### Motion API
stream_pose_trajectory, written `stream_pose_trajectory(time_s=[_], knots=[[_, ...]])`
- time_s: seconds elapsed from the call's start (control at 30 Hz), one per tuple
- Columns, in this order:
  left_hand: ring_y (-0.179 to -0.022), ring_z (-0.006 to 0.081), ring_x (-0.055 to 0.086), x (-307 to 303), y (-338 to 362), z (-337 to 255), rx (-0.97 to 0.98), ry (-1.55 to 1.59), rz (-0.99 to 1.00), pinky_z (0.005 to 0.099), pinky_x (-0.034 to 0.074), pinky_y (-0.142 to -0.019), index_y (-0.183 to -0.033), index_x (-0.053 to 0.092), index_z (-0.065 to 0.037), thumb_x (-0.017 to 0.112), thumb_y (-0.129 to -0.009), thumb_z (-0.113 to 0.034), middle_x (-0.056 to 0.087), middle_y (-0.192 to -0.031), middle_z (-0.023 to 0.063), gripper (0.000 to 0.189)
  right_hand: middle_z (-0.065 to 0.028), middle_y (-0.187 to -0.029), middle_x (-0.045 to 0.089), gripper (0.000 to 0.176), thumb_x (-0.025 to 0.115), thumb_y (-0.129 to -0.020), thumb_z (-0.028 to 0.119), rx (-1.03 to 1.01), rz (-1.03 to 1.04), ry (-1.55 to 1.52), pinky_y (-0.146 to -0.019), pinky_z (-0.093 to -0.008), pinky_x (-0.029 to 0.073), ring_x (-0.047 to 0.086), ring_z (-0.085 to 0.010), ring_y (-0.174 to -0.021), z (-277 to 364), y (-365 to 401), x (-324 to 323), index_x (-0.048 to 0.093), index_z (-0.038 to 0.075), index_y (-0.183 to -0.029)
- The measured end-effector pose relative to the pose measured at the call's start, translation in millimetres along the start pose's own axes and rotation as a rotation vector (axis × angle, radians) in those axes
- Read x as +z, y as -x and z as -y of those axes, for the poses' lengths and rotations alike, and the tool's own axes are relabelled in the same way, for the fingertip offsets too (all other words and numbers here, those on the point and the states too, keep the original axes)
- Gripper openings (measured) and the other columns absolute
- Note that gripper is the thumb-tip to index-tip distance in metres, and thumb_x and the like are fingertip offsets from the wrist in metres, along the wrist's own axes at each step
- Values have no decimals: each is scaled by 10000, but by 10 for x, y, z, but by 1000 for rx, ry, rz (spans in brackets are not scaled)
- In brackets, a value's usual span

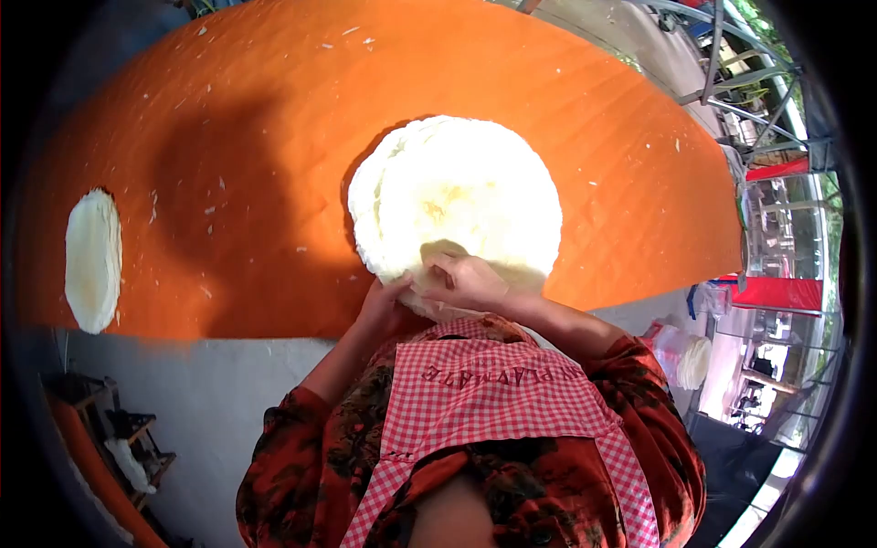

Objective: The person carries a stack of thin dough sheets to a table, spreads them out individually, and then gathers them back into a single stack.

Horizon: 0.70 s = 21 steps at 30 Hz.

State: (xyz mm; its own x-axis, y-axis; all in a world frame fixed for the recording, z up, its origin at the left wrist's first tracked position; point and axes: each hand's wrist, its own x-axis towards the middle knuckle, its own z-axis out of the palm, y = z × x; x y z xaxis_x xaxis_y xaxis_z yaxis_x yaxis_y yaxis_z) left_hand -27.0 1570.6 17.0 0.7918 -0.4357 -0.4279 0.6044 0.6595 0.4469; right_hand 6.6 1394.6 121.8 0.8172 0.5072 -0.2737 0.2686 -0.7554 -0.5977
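A stack of thin, round white flatbreads (pixel 484 196) lies on the orange table, its top washed out by strong light. At its near edge my right hand (pixel 466 281) bends over the bread, fingers curled in and closed on the rim of a thin sheet. Close beside it, my left hand (pixel 384 300) has its fingertips pressed together on the same edge, at the lower left of the stack. What lies between the fingertips is partly hidden. The front of the stack touches or nearly touches my checked apron (pixel 493 388).
A second pile of white rounds (pixel 93 260) sits at the far left end of the orange table (pixel 274 55). Small white scraps are scattered over the cover. Right of me is a plastic bag of pale rounds (pixel 685 356). A dark shelf (pixel 137 434) stands lower left.
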Motion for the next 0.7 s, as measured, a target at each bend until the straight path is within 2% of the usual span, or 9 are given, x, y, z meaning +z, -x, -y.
stream_pose_trajectory(time_s=[0.13, 0.23, 0.27, 0.37, 0.4, 0.5, 0.6, 0.63, 0.7], knots=[[-1175, 328, 481, 13, 257, 26, -104, 131, -40, 478, 382, -1008, -1355, 355, -8, 512, -924, -277, 473, -1309, 165, 532, -170, -772, 639, 534, 610, -822, 322, -58, -83, -8, -610, -430, 520, 635, -330, -652, -111, -71, 305, 476, -31, -1200], [-1176, 317, 481, -198, 144, 220, 35, 51, -86, 463, 386, -1002, -1341, 367, 11, 477, -916, -235, 483, -1301, 171, 503, -186, -803, 637, 524, 589, -842, 305, 18, -15, 57, -600, -427, 516, 636, -324, -657, -175, -132, 371, 459, -33, -1221], [-1111, 290, 526, -107, 150, 219, 40, 130, -134, 442, 422, -956, -1312, 394, 20, 439, -909, -212, 522, -1241, 161, 468, -197, -828, 634, 505, 564, -841, 246, -121, -155, 117, -616, -422, 522, 637, -326, -669, -291, -144, 470, 437, -27, -1247], [-1071, 255, 548, -315, -20, 294, 147, -283, -9, 397, 443, -931, -1261, 432, 19, 444, -884, -155, 553, -1182, 132, 415, -208, -898, 627, 469, 551, -833, 209, -103, -145, 159, -662, -418, 529, 639, -329, -715, -97, -23, 394, 462, -37, -1222], [-1042, 263, 565, -339, -19, 315, 94, 99, -27, 393, 453, -927, -1262, 434, 25, 456, -861, -122, 568, -1155, 138, 428, -198, -946, 619, 433, 564, -827, 222, -122, -164, 155, -722, -420, 524, 635, -331, -811, -83, 9, 418, 500, -18, -1182], [-1054, 266, 561, -196, 59, 255, 64, 122, -35, 403, 454, -933, -1263, 432, 31, 466, -841, -107, 568, -1156, 145, 444, -165, -958, 621, 374, 598, -815, 192, -166, -223, 140, -784, -420, 497, 598, -345, -916, -137, 27, 478, 558, 22, -1146], [-1096, 273, 550, -247, 56, 281, 62, 182, -88, 416, 445, -947, -1278, 421, 32, 468, -896, -167, 563, -1187, 144, 434, -152, -945, 645, 171, 628, -803, 91, -330, -125, -110, -747, -366, 483, 604, -285, -854, -331, -67, 360, 673, 59, -965], [-1108, 274, 547, -297, 7, 323, 51, 215, -93, 419, 443, -952, -1283, 418, 33, 467, -908, -185, 561, -1198, 143, 437, -149, -858, 662, 132, 634, -833, 125, -123, -65, -254, -700, -337, 492, 616, -250, -734, -385, -49, 424, 682, 37, -920], [-1121, 277, 552, -172, 49, 278, 52, 197, -40, 435, 440, -963, -1281, 423, 32, 468, -930, -223, 562, -1218, 142, 436, -162, -814, 661, 161, 609, -850, 179, 111, -31, -443, -723, -367, 494, 628, -309, -744, -421, -41, 395, 680, 44, -901]])
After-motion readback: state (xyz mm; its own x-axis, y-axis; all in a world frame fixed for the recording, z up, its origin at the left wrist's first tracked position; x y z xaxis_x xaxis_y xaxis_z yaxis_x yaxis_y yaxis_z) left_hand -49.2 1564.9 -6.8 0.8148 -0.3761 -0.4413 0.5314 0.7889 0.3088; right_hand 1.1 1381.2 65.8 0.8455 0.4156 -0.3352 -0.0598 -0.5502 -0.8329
